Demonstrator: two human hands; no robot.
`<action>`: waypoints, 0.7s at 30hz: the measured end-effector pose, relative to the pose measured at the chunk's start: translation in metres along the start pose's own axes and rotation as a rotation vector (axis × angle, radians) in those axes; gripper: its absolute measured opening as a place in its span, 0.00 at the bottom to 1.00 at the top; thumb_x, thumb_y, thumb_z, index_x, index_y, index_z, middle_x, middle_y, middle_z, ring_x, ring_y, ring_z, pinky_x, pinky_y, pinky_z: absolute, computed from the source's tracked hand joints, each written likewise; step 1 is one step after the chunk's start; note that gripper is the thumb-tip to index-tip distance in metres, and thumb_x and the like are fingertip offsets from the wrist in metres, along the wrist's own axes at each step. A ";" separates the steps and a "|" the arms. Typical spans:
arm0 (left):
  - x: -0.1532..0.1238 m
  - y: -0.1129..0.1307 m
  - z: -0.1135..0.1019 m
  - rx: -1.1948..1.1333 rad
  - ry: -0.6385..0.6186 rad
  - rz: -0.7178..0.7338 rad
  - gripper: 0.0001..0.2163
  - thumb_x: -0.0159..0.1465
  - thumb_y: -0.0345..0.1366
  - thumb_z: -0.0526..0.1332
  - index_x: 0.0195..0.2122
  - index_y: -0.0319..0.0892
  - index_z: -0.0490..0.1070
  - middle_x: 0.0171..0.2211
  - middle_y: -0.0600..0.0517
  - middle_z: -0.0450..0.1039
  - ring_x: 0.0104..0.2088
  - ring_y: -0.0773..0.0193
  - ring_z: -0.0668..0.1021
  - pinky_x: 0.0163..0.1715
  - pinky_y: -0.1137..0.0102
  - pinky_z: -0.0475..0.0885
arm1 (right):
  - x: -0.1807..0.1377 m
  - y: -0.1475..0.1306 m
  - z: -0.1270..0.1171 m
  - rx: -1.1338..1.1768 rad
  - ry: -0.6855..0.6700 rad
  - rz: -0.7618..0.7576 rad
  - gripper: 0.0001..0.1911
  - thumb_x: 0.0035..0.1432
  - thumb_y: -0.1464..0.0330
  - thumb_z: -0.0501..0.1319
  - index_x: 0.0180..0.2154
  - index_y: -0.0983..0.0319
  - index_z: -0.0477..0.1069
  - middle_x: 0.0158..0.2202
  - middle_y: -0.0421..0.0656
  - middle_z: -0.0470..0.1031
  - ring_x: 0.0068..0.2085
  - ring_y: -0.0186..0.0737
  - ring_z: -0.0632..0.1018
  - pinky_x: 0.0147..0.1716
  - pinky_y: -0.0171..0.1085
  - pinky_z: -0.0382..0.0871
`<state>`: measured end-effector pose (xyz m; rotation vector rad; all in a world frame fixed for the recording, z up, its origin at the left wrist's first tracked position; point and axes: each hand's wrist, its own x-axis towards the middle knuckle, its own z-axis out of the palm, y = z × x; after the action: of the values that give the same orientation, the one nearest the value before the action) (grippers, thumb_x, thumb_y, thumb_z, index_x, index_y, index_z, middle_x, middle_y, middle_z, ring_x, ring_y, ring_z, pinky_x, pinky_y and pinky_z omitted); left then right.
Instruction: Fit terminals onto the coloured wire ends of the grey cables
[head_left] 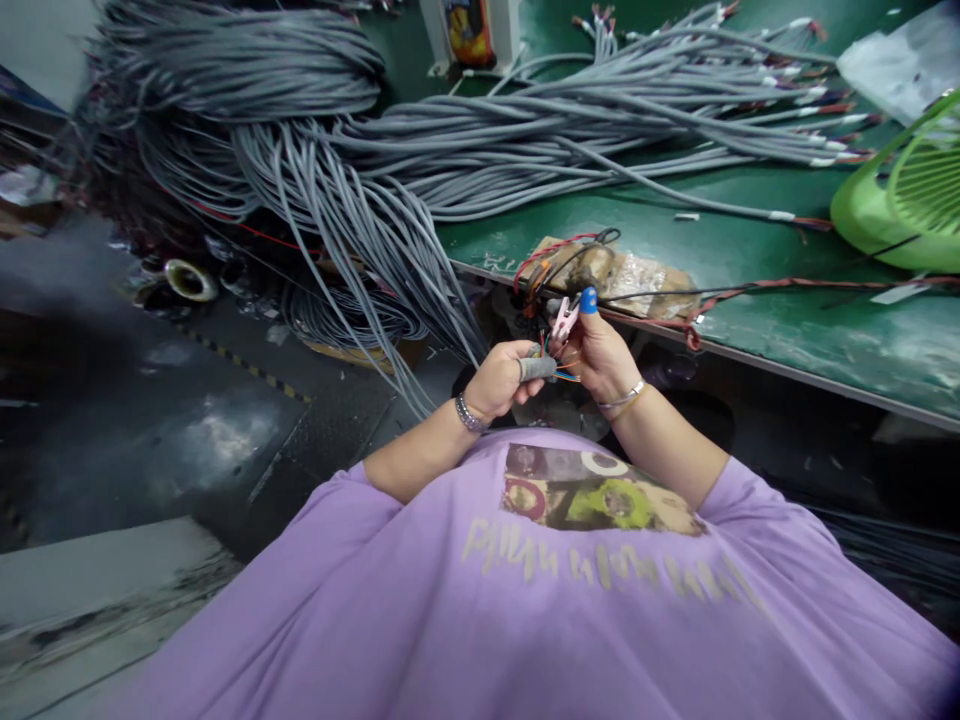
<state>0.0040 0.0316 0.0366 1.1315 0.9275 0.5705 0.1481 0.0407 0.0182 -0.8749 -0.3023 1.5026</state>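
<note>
Where the hands work: just below the near edge of the green bench (750, 330), in front of the person's chest.
Grey cable mass (420, 160): heaped beyond and to the left of the hands. Many strands spill off the bench edge and hang close beside the left hand.
Green fan (907, 200): far right of the hands, on the bench, well apart from them.
Taped cardboard pad (637, 275): on the bench edge, just beyond the right hand. Red and black wires (559, 250) loop over its left end.
Left hand (499, 380): curled closed, gripping the grey cable end (538, 368), which points toward the right hand.
Right hand (600, 355): fingers pressed together, pinching a pink piece (564, 318) just above the cable end. Its type is too small to tell.
Blue fingertip cover (589, 299): on a raised right finger, touching the pink piece.
Thin coloured wires (568, 376): emerge from the cable end and run between the two hands.
Risk, snagging: the hanging strands and looped wires lie near enough to catch a wrist or finger and drag on the held cable.
Risk, slip: a pinch this small can probably let the pink piece drop to the dark floor below.
Risk, wire damage: bending or pulling the thin coloured wires sharply at the cable end may break them.
</note>
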 end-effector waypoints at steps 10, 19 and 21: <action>-0.006 0.000 0.000 -0.028 0.029 -0.017 0.13 0.50 0.44 0.68 0.23 0.40 0.68 0.13 0.57 0.65 0.10 0.76 0.61 0.10 0.77 0.50 | -0.004 -0.001 -0.009 -0.041 -0.119 0.125 0.31 0.52 0.37 0.59 0.31 0.59 0.69 0.23 0.37 0.72 0.23 0.31 0.71 0.22 0.31 0.65; -0.023 0.001 0.008 -0.124 0.145 0.026 0.15 0.49 0.45 0.69 0.23 0.40 0.67 0.14 0.57 0.66 0.11 0.75 0.62 0.10 0.77 0.53 | -0.012 -0.010 -0.009 -0.071 -0.148 0.129 0.25 0.57 0.45 0.63 0.34 0.61 0.74 0.26 0.38 0.76 0.24 0.30 0.71 0.23 0.30 0.67; -0.022 0.001 0.009 -0.151 0.161 0.030 0.15 0.49 0.45 0.69 0.24 0.40 0.67 0.14 0.57 0.67 0.11 0.75 0.62 0.10 0.77 0.53 | -0.012 -0.009 -0.009 -0.091 -0.130 0.084 0.22 0.56 0.47 0.66 0.34 0.61 0.75 0.25 0.38 0.75 0.24 0.29 0.71 0.23 0.30 0.66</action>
<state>0.0009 0.0103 0.0461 0.9753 0.9886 0.7522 0.1591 0.0282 0.0223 -0.8726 -0.4365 1.6380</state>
